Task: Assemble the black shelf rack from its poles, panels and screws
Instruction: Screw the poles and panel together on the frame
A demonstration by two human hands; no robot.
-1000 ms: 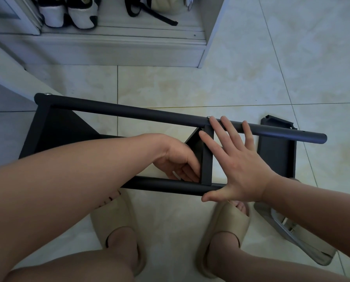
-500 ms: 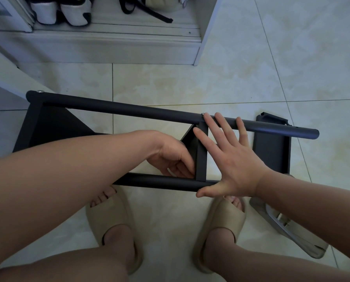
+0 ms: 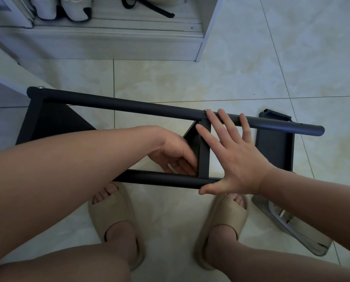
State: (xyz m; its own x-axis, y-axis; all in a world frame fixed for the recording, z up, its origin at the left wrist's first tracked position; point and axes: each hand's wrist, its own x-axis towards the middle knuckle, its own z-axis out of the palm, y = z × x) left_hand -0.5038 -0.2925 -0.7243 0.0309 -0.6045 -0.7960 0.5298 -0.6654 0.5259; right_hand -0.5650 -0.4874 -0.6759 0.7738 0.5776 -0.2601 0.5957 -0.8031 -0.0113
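The black shelf rack lies on its side on the tiled floor. Its upper pole and lower pole run left to right, joined by an end panel at the left and a middle panel. My right hand lies flat and spread, with its fingers on the middle panel and the upper pole and its thumb at the lower pole. My left hand reaches in between the poles, fingers curled at the middle panel's lower corner. They are blurred, and what they hold is hidden.
A loose black panel lies on the floor behind the right end of the rack. A silvery tray with small parts sits at the lower right. My feet in beige sandals stand under the rack. A shoe cabinet fills the top left.
Both hands stay at the middle panel. The fingers of my left hand shift slightly at the panel's lower corner. The view drifts a little.
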